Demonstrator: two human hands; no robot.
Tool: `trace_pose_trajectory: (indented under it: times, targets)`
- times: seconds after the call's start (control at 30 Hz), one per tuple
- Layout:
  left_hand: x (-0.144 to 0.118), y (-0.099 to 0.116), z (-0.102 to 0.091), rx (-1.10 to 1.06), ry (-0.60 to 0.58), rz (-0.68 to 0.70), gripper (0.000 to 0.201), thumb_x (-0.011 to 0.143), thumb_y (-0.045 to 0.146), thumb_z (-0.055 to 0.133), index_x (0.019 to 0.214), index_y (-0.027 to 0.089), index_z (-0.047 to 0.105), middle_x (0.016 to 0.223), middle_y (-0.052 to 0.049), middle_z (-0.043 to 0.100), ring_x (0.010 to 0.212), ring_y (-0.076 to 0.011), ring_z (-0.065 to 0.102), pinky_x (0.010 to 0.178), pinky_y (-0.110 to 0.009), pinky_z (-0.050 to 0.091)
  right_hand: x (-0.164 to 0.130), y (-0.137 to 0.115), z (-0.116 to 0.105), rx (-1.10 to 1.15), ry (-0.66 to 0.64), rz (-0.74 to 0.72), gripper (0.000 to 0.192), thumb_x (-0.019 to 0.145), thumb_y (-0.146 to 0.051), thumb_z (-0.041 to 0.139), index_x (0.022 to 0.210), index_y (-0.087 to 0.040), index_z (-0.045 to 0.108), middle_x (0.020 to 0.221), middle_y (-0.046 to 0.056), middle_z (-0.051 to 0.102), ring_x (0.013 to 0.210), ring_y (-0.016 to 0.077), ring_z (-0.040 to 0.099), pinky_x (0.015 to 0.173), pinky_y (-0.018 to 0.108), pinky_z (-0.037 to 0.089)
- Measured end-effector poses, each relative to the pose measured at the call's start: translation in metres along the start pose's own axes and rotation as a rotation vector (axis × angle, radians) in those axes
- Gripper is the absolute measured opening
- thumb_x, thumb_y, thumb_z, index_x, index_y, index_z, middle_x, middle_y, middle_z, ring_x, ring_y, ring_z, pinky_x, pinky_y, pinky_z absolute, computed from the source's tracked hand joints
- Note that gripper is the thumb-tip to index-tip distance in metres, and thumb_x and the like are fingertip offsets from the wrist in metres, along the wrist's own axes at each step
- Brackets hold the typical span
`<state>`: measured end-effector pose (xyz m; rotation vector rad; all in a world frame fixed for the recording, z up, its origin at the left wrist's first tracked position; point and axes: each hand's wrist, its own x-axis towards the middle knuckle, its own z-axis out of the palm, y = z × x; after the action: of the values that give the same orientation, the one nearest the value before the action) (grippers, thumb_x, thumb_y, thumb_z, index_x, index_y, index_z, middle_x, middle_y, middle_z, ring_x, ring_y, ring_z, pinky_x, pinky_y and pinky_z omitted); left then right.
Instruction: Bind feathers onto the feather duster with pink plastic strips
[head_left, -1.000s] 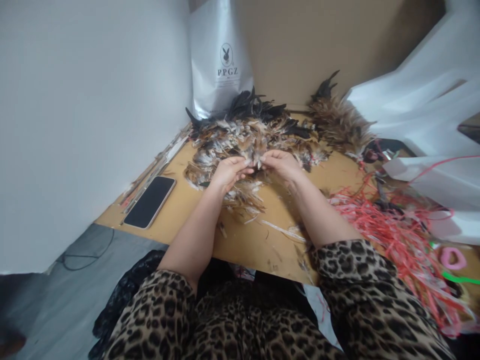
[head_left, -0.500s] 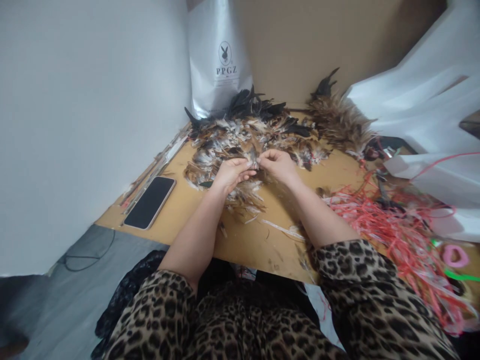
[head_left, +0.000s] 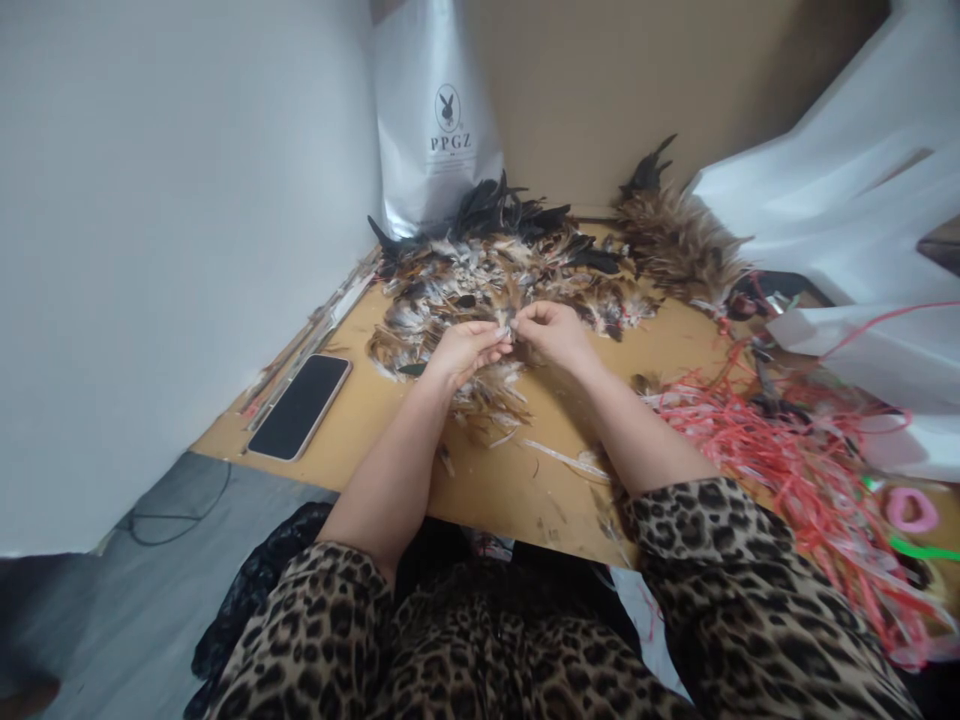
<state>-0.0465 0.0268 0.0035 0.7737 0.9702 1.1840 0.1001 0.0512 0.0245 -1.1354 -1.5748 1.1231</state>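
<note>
Near the middle of the frame, the left hand (head_left: 465, 350) and right hand (head_left: 553, 334) meet fingertip to fingertip, each grip pinched on a small tuft of feathers (head_left: 513, 321) held just above the surface (head_left: 495, 480), a worn tan board flecked with scraps. Behind the hands sprawls a loose pile (head_left: 502, 270) of soft, wispy plumes, brown, cream and glossy black, their tips curling upward. A denser, bristly bundle (head_left: 679, 240) lies at upper right of the pile. At the right of the frame, thin pink plastic strips (head_left: 780, 450) tangle in a stringy heap. A flat black phone (head_left: 300, 405) with rounded corners lies at the left edge of the surface. A smooth white bag (head_left: 439, 120) stands at the top centre against brown cardboard. Leopard-print sleeves fill the bottom of the frame.
</note>
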Motion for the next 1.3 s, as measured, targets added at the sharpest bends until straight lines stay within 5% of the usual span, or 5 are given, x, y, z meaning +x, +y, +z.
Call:
trace_pose_trajectory:
  times: [0.3,0.77,1.1,1.3]
  targets:
    - [-0.001,0.002,0.0,-0.014,-0.029,-0.044,0.013,0.072,0.014,0.071,0.082,0.007,0.066,0.078,-0.01,0.071,0.057,-0.0089,0.065,0.049,-0.013,0.047,0.001,0.006,-0.001,-0.024,0.018,-0.014,0.013,0.062,-0.028,0.063,0.062,-0.016,0.06,0.057,-0.001,0.058,0.051,0.0086,0.046,0.053,0.023,0.039]
    - [-0.003,0.0,0.004,0.044,0.04,-0.032,0.007,0.072,0.009,0.069,0.073,0.007,0.062,0.065,-0.006,0.067,0.056,-0.0103,0.065,0.05,-0.015,0.047,0.002,0.013,0.006,-0.009,0.038,-0.015,0.012,0.06,-0.027,0.061,0.062,-0.016,0.059,0.058,-0.002,0.058,0.053,0.0085,0.046,0.055,0.022,0.038]
    - [-0.005,0.002,0.003,0.051,-0.016,-0.035,0.01,0.072,0.013,0.07,0.071,0.008,0.061,0.077,-0.01,0.071,0.059,-0.011,0.067,0.049,-0.014,0.046,0.001,0.019,0.012,0.403,0.006,0.213,0.033,0.048,-0.039,0.076,0.066,-0.018,0.057,0.053,-0.004,0.057,0.046,0.0089,0.048,0.047,0.023,0.037]
    - [-0.003,-0.001,0.002,0.046,-0.041,-0.022,0.006,0.075,0.012,0.066,0.074,0.008,0.063,0.078,-0.01,0.071,0.06,-0.0099,0.066,0.049,-0.013,0.046,0.0,0.023,0.016,0.483,0.012,0.21,0.038,0.047,-0.041,0.078,0.068,-0.018,0.057,0.054,-0.004,0.057,0.047,0.0087,0.05,0.048,0.022,0.04]
